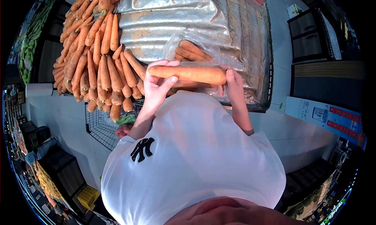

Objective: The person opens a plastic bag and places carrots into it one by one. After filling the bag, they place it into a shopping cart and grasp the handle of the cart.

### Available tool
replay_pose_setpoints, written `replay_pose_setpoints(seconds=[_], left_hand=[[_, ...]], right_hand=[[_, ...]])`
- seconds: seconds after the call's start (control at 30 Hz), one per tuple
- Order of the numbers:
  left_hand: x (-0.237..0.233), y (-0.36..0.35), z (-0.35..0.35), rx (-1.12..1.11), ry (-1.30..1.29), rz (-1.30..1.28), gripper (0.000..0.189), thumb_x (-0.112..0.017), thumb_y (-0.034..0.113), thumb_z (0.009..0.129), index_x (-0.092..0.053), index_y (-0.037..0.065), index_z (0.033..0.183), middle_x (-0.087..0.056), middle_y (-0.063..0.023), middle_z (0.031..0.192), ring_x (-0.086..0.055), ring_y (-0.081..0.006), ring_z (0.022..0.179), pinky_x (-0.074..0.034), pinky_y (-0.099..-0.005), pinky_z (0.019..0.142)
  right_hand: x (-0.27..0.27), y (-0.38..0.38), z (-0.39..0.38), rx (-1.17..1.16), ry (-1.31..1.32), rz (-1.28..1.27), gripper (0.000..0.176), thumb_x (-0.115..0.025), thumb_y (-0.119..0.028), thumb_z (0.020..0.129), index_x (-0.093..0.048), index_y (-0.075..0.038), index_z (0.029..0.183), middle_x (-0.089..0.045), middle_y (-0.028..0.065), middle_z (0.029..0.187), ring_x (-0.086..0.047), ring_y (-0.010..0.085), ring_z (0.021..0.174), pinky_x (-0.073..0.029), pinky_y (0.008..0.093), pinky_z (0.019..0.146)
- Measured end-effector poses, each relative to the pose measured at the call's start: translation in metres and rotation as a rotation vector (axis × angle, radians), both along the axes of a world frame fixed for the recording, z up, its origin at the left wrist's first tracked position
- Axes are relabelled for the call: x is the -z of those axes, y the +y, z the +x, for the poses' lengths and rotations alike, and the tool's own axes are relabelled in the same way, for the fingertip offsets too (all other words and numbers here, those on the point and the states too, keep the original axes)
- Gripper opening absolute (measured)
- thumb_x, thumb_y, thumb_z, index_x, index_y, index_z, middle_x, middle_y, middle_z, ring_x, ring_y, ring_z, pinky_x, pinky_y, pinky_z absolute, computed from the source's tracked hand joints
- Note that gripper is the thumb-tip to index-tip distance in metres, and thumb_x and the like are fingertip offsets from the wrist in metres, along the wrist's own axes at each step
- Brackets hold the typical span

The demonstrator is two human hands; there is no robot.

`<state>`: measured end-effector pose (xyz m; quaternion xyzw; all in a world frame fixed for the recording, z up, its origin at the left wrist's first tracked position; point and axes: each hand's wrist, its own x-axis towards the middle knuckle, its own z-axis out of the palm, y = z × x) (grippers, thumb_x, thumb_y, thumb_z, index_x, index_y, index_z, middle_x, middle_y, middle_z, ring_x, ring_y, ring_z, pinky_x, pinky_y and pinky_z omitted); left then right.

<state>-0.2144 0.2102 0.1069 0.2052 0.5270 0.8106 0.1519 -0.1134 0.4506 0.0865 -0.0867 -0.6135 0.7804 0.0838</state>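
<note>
A long orange carrot (pixel 192 74) lies level in front of my chest, held at both ends. My left hand (pixel 156 81) is closed round its narrower end, the thumb pressed on the near side. At the thick end, my right hand (pixel 234 83) grips with its fingers and thumb. Just beyond the carrot, a clear plastic bag (pixel 172 48) rests on the stand with several darker carrots (pixel 192 50) in it. The lower part of the bag is partly hidden behind the held carrot and my hands.
Many carrots (pixel 103 74) are heaped on the left of the stand, some overhanging its front edge. Silver padded sheeting (pixel 156 19) covers the stand. Below the heap stands a wire basket (pixel 102 127) with vegetables. Dark crates (pixel 309 35) and a blue-and-white box (pixel 325 117) are at the right.
</note>
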Motion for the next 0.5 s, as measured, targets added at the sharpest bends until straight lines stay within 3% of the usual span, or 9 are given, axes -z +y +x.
replay_pose_setpoints(seconds=[0.1,0.2,0.33,0.4,0.5], left_hand=[[0.002,-0.002,-0.001,0.004,0.000,-0.007,0.049,-0.067,-0.007,0.089,-0.046,0.005,0.131,-0.062,-0.0181,0.129,-0.061,-0.0211,0.117,-0.051,-0.0361,0.102],[0.006,0.000,0.000,-0.028,-0.030,-0.021,0.049,-0.068,-0.007,0.089,-0.045,0.005,0.131,-0.062,-0.0187,0.128,-0.061,-0.0206,0.116,-0.051,-0.0356,0.101],[0.004,0.005,-0.001,-0.039,-0.024,-0.029,0.051,-0.070,-0.004,0.089,-0.044,0.004,0.133,-0.063,-0.0157,0.123,-0.061,-0.0197,0.116,-0.051,-0.0343,0.100],[0.009,0.006,0.000,-0.075,0.015,-0.143,0.054,-0.071,-0.003,0.089,-0.044,0.004,0.135,-0.064,-0.0134,0.119,-0.063,-0.0171,0.107,-0.052,-0.0315,0.094],[0.008,0.003,0.000,-0.017,0.019,-0.295,0.056,-0.072,-0.001,0.089,-0.044,0.003,0.137,-0.063,-0.0106,0.116,-0.063,-0.0122,0.089,-0.054,-0.0278,0.080]], right_hand=[[-0.001,-0.004,0.001,0.011,-0.038,-0.021,0.059,-0.045,-0.049,0.105,-0.061,0.007,0.116,-0.061,0.0065,0.068,-0.055,0.0121,0.049,-0.048,0.0248,0.052],[-0.002,-0.001,0.001,-0.080,0.069,-0.086,0.049,-0.055,-0.041,0.102,-0.058,0.005,0.119,-0.063,0.0069,0.075,-0.058,0.0122,0.054,-0.051,0.0250,0.056],[-0.004,-0.004,0.000,-0.053,0.075,-0.030,0.042,-0.069,-0.023,0.095,-0.056,0.003,0.124,-0.065,0.0076,0.098,-0.065,0.0138,0.082,-0.055,0.0277,0.068],[-0.002,-0.005,-0.002,0.010,0.112,-0.051,0.045,-0.074,-0.015,0.090,-0.054,0.002,0.127,-0.065,0.0077,0.110,-0.064,0.0148,0.098,-0.055,0.0289,0.077],[-0.004,0.004,-0.004,0.158,0.182,0.164,0.048,-0.073,-0.019,0.091,-0.055,0.003,0.130,-0.064,0.0086,0.118,-0.061,0.0157,0.108,-0.049,0.0298,0.092]])
